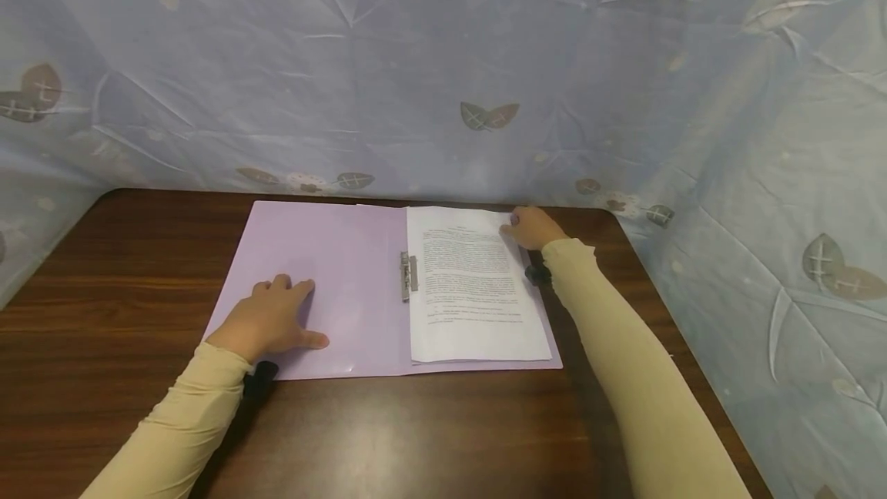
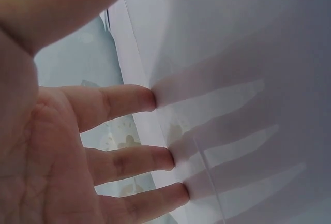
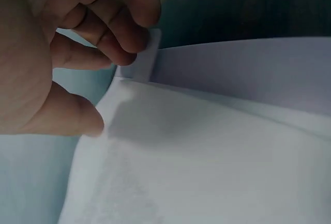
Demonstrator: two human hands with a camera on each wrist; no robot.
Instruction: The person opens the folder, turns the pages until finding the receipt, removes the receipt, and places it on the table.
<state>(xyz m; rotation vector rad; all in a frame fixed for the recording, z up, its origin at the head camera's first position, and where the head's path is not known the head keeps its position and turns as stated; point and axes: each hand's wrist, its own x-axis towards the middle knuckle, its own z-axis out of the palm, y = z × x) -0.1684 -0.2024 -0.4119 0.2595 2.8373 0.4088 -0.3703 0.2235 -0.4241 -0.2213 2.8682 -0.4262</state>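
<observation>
A lilac folder (image 1: 339, 245) lies spread flat on the table. On its right half rests a stack of printed white sheets (image 1: 478, 341), beside a metal clip (image 1: 405, 277) near the spine. My left hand (image 1: 272, 319) is on the left cover with fingers spread, and its fingertips (image 2: 164, 158) touch the smooth lilac surface. At the far right corner of the sheets is my right hand (image 1: 532, 228). Its thumb (image 3: 83, 118) rests at the paper's edge, while the other fingers bend loosely beside a small pale flap (image 3: 149, 61) at the folder's corner. A gap shows between thumb and fingers.
The dark wooden table (image 1: 360, 437) extends around the folder. A pale patterned cloth (image 1: 416, 60) hangs behind the table's far edge and along its right side. Dark wrist straps (image 1: 260, 374) show under the cream sleeves.
</observation>
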